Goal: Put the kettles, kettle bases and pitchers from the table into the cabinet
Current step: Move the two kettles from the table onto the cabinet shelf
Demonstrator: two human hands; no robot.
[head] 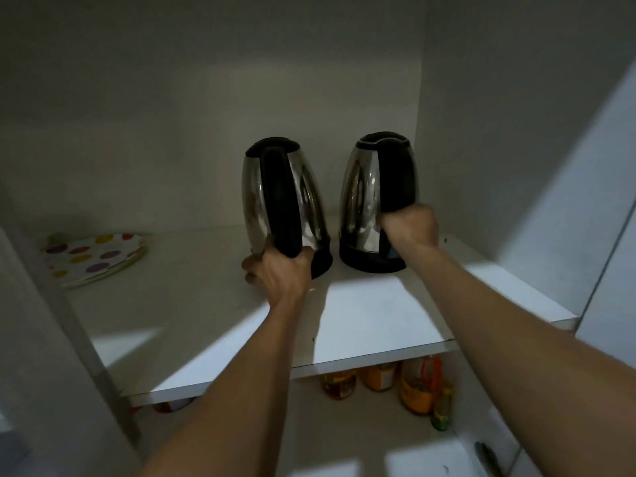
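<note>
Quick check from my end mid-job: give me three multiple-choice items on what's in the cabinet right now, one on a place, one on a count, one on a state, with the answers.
1. Where do the spotted plates lie?
A. at the left of the shelf that holds the kettles
B. on the shelf below
C. between the kettles

2. How many kettles are on the shelf?
A. one
B. two
C. three

3. What is the left hand doing?
A. hanging free
B. resting flat on the shelf
C. gripping a kettle handle

Answers:
1. A, the plates sit at the shelf's left side, apart from the kettles.
2. B, the left kettle and the right kettle stand side by side.
3. C, its fingers wrap the left kettle's black handle low down, as the right hand does on the other.
</note>
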